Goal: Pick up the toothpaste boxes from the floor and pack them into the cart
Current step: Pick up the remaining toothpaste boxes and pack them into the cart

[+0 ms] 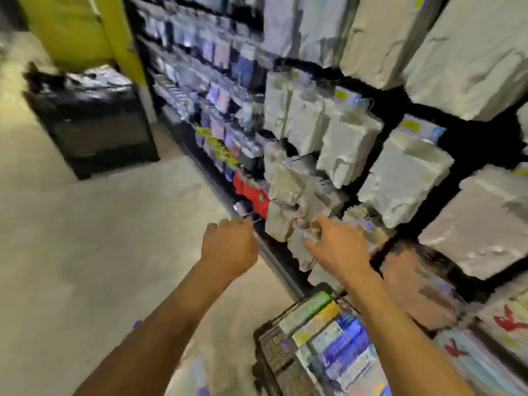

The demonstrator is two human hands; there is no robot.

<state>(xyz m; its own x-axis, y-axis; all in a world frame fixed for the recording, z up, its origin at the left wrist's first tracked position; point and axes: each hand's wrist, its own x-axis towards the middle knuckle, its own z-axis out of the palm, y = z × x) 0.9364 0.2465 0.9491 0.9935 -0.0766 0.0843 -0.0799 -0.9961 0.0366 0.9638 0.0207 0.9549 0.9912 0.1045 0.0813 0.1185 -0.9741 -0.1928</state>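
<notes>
Shelving [397, 118] of pale packs [348, 150] fills the right; below it the cart [271, 352] already carries toothpaste boxes [337, 338] stacked in rows. They look light, stiff, glossy card, prone to denting at corners, so best pinched across the long sides near the middle. The left grip [228, 244] is curled, its contents lost in blur; the right grip [337, 247] reaches spread-fingered toward the packs, holding nothing evident.

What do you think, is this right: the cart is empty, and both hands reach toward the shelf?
Wrong on the cart: the head view shows boxes packed in it. The left hand and right hand do reach toward the shelf.
</notes>
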